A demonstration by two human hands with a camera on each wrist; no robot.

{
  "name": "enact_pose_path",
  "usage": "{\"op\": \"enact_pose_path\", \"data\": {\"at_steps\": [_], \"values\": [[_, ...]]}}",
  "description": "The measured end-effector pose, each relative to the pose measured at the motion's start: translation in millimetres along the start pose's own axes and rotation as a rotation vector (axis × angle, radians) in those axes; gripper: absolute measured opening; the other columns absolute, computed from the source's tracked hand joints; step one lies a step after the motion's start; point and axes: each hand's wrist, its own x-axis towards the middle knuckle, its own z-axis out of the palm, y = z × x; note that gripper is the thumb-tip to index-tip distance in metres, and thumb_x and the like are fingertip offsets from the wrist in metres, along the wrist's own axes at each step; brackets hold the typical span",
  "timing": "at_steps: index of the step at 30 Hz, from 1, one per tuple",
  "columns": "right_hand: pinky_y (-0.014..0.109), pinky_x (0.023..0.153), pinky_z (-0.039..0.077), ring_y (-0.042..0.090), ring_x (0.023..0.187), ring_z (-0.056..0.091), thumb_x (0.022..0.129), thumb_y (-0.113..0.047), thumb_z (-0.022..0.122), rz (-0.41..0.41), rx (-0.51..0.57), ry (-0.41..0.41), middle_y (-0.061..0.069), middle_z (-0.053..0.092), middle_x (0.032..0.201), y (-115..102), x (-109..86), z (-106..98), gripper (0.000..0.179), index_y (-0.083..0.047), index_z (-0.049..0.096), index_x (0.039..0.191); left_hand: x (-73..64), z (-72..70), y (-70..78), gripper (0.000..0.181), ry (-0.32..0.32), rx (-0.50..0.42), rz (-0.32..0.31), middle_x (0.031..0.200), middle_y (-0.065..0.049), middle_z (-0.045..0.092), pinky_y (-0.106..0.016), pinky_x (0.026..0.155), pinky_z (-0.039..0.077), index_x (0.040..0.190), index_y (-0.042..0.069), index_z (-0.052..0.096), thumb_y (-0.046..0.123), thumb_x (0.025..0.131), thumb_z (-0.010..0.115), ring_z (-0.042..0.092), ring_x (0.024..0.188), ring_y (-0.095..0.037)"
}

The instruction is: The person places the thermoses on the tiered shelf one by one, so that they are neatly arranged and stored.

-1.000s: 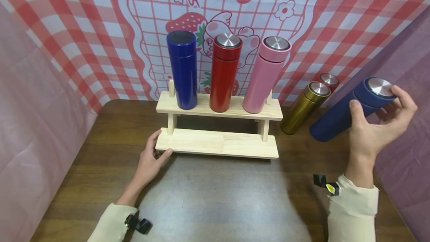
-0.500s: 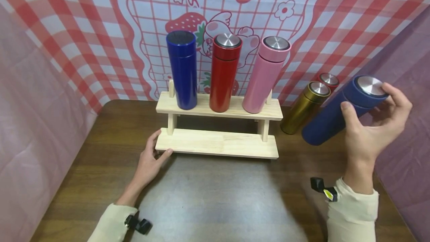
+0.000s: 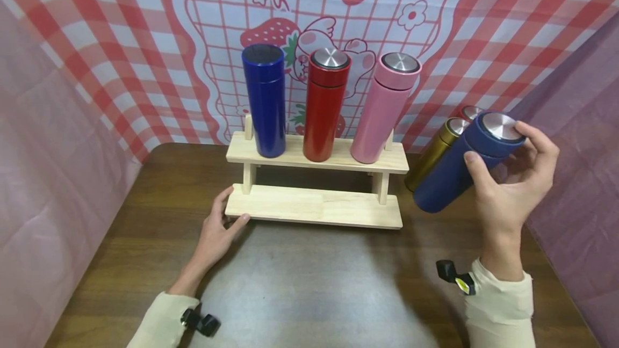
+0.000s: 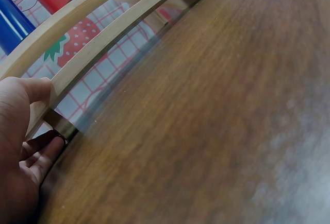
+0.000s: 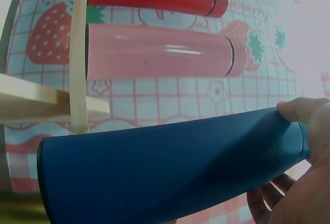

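My right hand (image 3: 515,197) grips a matte dark blue thermos bottle (image 3: 452,173) near its silver lid. The bottle is tilted, its base toward the lower left, right of a two-tier wooden stand (image 3: 311,205). My left hand (image 3: 215,230) holds the left end of the stand's lower tier; in the left wrist view its thumb (image 4: 38,87) lies on the board and other fingers reach beneath. On the upper tier stand a glossy blue bottle (image 3: 266,106), a red bottle (image 3: 325,111) and a pink bottle (image 3: 382,114). The lower tier bears nothing.
A gold bottle (image 3: 432,157) stands on the wooden table (image 3: 300,283) behind the held bottle, partly covered. Behind it a second red bottle (image 3: 469,112) shows only its top. A checked strawberry cloth (image 3: 193,58) hangs at the back, pink drapes (image 3: 580,176) at both sides.
My right hand has carried the dark blue bottle left toward the stand, and it now covers part of the gold bottle. My left hand and the stand keep their place.
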Motion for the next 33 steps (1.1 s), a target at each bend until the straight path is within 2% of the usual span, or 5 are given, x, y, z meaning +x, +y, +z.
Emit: {"op": "enact_pose_path", "data": {"at_steps": [4, 11, 20, 28, 33], "values": [[0.028, 0.084, 0.060, 0.030, 0.098, 0.071, 0.068, 0.018, 0.085, -0.001, -0.038, -0.027, 0.025, 0.073, 0.115, -2.8, -4.5, 3.9, 0.065, 0.011, 0.064, 0.129, 0.3, 0.4, -0.3, 0.081, -0.001, -0.001, 0.003, 0.154, -0.031, 0.060, -0.053, 0.107, 0.055, 0.173, 0.012, 0.030, 0.018, 0.107, 0.077, 0.070, 0.126, -0.044], [0.030, 0.090, 0.054, 0.030, 0.104, 0.068, 0.069, 0.018, 0.084, -0.006, -0.034, -0.055, 0.022, 0.074, 0.114, -3.3, -10.9, 10.0, 0.065, 0.012, 0.064, 0.130, 0.1, 0.4, -1.2, 0.081, 0.005, 0.003, 0.007, 0.153, -0.031, 0.061, -0.055, 0.107, 0.054, 0.173, 0.012, 0.031, 0.018, 0.107, 0.077, 0.071, 0.125, -0.044], [0.031, 0.094, 0.052, 0.029, 0.110, 0.065, 0.072, 0.016, 0.085, -0.013, -0.134, -0.130, 0.020, 0.073, 0.121, 1.3, -20.0, 10.0, 0.067, 0.012, 0.063, 0.136, 0.1, 0.7, -1.4, 0.082, 0.005, 0.005, 0.002, 0.152, -0.030, 0.062, -0.054, 0.107, 0.055, 0.173, 0.012, 0.031, 0.018, 0.106, 0.078, 0.071, 0.125, -0.043], [0.032, 0.099, 0.051, 0.030, 0.112, 0.065, 0.073, 0.019, 0.083, 0.002, -0.129, -0.191, 0.019, 0.071, 0.128, 0.7, -28.4, 17.8, 0.068, 0.013, 0.062, 0.138, 0.3, 0.6, -1.4, 0.082, 0.004, 0.006, -0.010, 0.156, -0.030, 0.059, -0.056, 0.109, 0.053, 0.173, 0.013, 0.031, 0.019, 0.107, 0.078, 0.070, 0.127, -0.044], [0.031, 0.101, 0.052, 0.030, 0.114, 0.065, 0.072, 0.022, 0.081, 0.024, -0.107, -0.215, 0.019, 0.070, 0.130, -0.1, -34.0, 23.2, 0.069, 0.013, 0.062, 0.138, -0.3, 0.8, 0.1, 0.083, 0.014, 0.009, 0.006, 0.153, -0.032, 0.061, -0.058, 0.108, 0.054, 0.173, 0.011, 0.031, 0.018, 0.105, 0.079, 0.069, 0.127, -0.046]]}}
